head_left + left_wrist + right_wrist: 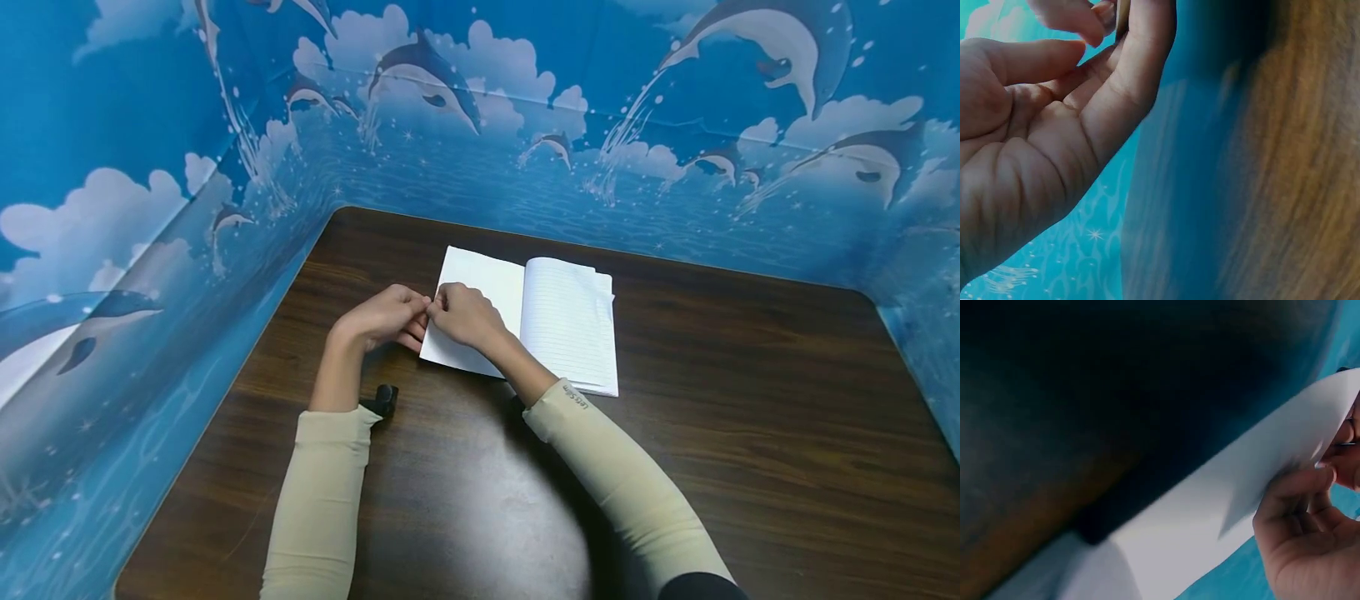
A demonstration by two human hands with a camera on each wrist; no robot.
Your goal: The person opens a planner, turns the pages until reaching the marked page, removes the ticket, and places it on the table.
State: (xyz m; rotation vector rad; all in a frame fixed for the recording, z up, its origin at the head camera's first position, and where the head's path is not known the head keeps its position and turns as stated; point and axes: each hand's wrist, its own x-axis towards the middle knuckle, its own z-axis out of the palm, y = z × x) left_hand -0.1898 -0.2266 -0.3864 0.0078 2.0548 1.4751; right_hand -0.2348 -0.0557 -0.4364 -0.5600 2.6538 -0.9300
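An open notebook (568, 325) lies on the dark wood table, its left side plain white and its right page ruled. At its left edge my two hands meet, fingertips close together. My left hand (386, 318) holds that edge from outside; its lower fingers go behind the sheet, partly hidden. Across the white side reaches my right hand (468, 315), pinching the same edge with curled fingers. In the right wrist view the white sheet (1179, 531) bends up toward both hands. The left wrist view shows a thin edge of the notebook (1124, 17) against the left fingers.
The brown wood-grain table (750, 400) has rounded corners. Blue curtains (487, 167) printed with dolphins surround its back and sides. A small black device (385, 400) sits by the left wrist.
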